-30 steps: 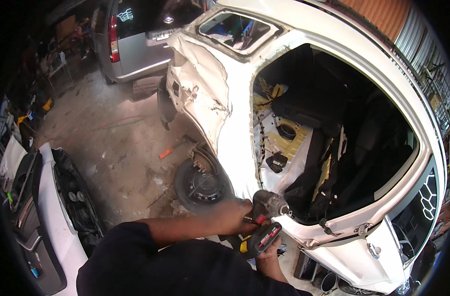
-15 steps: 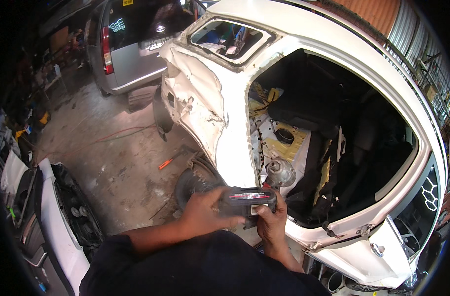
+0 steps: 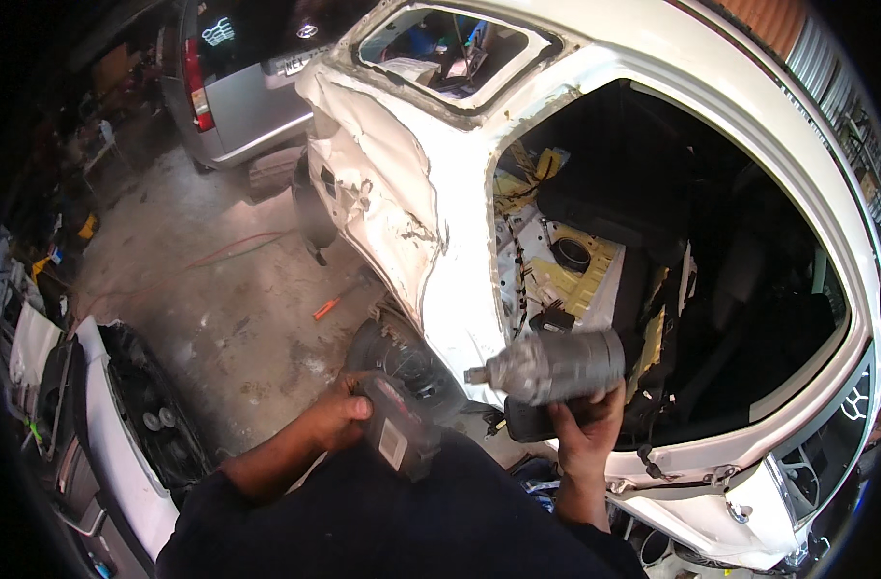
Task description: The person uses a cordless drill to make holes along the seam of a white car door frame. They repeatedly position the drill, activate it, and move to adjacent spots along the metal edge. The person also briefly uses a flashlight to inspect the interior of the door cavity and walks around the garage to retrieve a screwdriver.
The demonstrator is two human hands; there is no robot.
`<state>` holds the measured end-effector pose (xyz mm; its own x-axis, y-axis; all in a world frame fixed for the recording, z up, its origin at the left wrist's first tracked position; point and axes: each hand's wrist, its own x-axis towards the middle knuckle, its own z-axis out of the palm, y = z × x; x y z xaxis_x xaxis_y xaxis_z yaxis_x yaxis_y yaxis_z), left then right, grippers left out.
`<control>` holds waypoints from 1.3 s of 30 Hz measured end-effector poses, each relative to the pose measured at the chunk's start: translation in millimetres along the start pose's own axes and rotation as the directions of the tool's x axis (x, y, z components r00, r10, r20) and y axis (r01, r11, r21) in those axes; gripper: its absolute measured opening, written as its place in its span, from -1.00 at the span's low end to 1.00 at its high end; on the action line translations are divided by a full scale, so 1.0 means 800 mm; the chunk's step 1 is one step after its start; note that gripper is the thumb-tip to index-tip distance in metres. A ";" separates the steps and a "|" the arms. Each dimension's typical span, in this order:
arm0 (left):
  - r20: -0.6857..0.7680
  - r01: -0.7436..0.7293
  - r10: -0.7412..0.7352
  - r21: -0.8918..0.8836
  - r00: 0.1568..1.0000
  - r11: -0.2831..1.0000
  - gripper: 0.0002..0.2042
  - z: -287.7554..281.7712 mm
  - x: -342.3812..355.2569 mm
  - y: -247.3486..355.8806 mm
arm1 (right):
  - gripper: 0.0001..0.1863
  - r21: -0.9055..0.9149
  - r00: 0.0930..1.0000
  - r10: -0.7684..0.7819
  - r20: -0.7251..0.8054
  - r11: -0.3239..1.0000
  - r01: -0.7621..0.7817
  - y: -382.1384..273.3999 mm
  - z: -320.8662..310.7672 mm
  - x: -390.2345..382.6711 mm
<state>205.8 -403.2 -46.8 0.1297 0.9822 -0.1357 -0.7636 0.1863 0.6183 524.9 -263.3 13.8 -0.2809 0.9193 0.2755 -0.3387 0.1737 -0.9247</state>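
"Gripping what?"
"Our left hand (image 3: 342,417) pinches the battery pack (image 3: 394,425); our right hand (image 3: 587,429) wraps the impact wrench (image 3: 556,369) from below."
"How do they lie?"
"Apart but near: the pack lies at eight o'clock from the wrench, whose long axis points to nine."

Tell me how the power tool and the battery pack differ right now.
The power tool has a round, grey barrel narrowing to a tip; the battery pack is blocky and mostly dark, with a pale patch. The power tool's barrel lies nearly level, while the battery pack slants. The right hand holds the power tool; the left hand holds the battery pack. Both look somewhat blurred.
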 end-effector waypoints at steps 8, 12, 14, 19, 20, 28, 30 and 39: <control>0.072 0.189 -0.220 0.302 0.973 0.935 -0.29 -0.103 0.041 0.111 | -0.36 0.040 0.980 0.198 0.030 0.979 -0.199 0.056 0.082 -0.040; 0.122 0.143 -0.213 0.427 0.969 0.893 -0.30 -0.149 0.065 0.182 | -0.38 0.289 0.959 0.229 -0.169 0.941 -0.174 0.068 0.163 -0.035; 0.259 0.159 -0.221 0.240 0.940 0.957 -0.20 -0.158 0.080 0.204 | -0.39 0.304 0.953 0.143 -0.266 0.951 -0.058 0.068 0.202 -0.018; 0.574 -0.301 -0.018 0.455 0.819 0.838 -0.13 -0.145 0.123 0.259 | -0.38 0.505 0.933 0.139 -0.333 0.861 0.052 0.052 0.276 0.022; 0.687 -0.483 0.005 0.505 0.726 0.715 -0.13 -0.140 0.131 0.274 | -0.40 0.576 0.928 0.181 -0.326 0.816 0.043 0.048 0.284 0.030; 0.826 -0.729 0.115 0.412 0.552 0.546 -0.24 -0.101 0.134 0.300 | -0.46 0.672 0.957 0.214 -0.194 0.740 -0.029 0.050 0.307 0.072; 0.840 -0.756 0.089 0.430 0.536 0.494 -0.26 -0.096 0.133 0.300 | -0.48 0.699 0.952 0.237 -0.194 0.714 -0.035 0.059 0.309 0.077; 0.865 -0.862 0.174 0.409 0.470 0.299 -0.41 -0.070 0.139 0.289 | -0.53 0.763 0.974 0.169 -0.154 0.646 0.009 0.066 0.297 0.105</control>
<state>7.8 -252.2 37.6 0.4755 0.5147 0.7134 -0.0811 -0.7818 0.6182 269.8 -261.0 50.4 -0.1922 0.9787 0.0718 -0.9066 -0.1490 -0.3947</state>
